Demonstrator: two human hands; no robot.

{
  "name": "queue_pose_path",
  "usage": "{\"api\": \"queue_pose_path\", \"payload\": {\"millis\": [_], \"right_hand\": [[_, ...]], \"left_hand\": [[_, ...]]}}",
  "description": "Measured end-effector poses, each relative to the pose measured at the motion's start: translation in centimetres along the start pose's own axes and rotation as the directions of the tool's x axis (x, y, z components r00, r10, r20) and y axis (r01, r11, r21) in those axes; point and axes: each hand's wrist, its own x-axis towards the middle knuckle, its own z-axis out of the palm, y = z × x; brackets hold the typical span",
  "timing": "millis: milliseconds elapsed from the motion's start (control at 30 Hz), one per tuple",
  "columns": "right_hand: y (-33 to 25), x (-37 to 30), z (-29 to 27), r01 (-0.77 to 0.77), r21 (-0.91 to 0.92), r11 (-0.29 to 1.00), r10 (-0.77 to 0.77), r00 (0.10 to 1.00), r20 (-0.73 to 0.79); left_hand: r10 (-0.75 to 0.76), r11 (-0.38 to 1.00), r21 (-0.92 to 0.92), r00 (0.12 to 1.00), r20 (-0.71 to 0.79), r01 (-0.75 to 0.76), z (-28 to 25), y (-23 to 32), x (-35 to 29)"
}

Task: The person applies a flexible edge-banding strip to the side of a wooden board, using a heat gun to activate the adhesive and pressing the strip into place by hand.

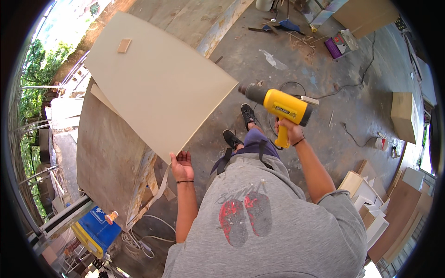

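Left hand (182,166) pinching near corner of beige laminate sheet (160,81) lying over bench (104,157): thin, light, bendy, needing edge support. Right hand (289,133) gripping yellow heat gun (278,105) handle, nozzle pointing toward sheet's edge.

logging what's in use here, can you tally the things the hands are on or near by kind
yellow heat gun: 1, in the right hand
beige laminate sheet: 1, its corner at the left hand
small wooden block on the sheet: 1
total: 3

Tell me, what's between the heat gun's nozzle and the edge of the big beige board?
Nothing but air; in the head view, only bare concrete floor shows in the gap between the heat gun and the board.
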Motion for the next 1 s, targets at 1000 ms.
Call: {"api": "queue_pose_path", "payload": {"millis": [1000], "right_hand": [[5.8,0.3,-2.2,0.340,-0.379,0.861,-0.327,0.940,0.100]], "left_hand": [[0.115,-0.623,0.557,0.640,0.760,-0.549,1.2,6.1,0.8]]}}
